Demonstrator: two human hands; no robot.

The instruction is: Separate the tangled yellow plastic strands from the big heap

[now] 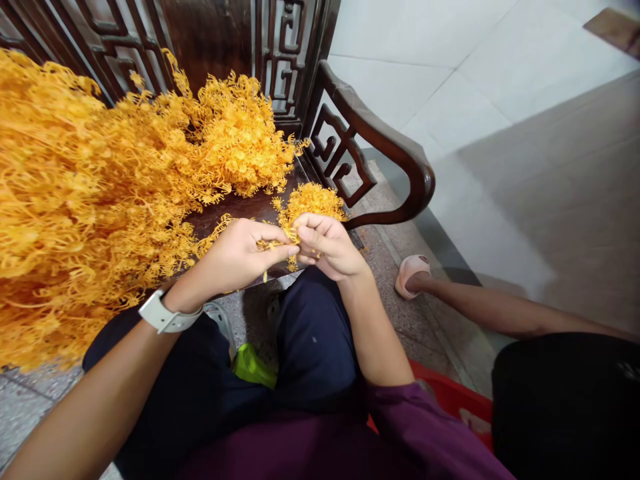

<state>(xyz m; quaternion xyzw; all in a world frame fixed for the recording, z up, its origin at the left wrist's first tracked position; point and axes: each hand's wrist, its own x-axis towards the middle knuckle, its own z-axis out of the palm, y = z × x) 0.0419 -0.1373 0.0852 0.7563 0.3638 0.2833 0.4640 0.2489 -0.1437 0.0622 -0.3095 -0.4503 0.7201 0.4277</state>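
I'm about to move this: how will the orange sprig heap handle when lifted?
The orange sprig heap is probably light for its bulk, being airy and open. Its thin, forked branches will likely snag together, and fine tips may snap.

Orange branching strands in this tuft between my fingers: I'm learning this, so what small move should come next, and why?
Probably ease the left hand and right hand slightly apart, since both pinch the small orange tuft and its strands look tangled.

A large mass of orange branching strands (85, 193) is heaped on a dark wooden bench seat (235, 217), overhanging its front edge; a smaller tuft (309, 205) is placed just beyond; a few strands (280, 244) are held pinched above the seat.
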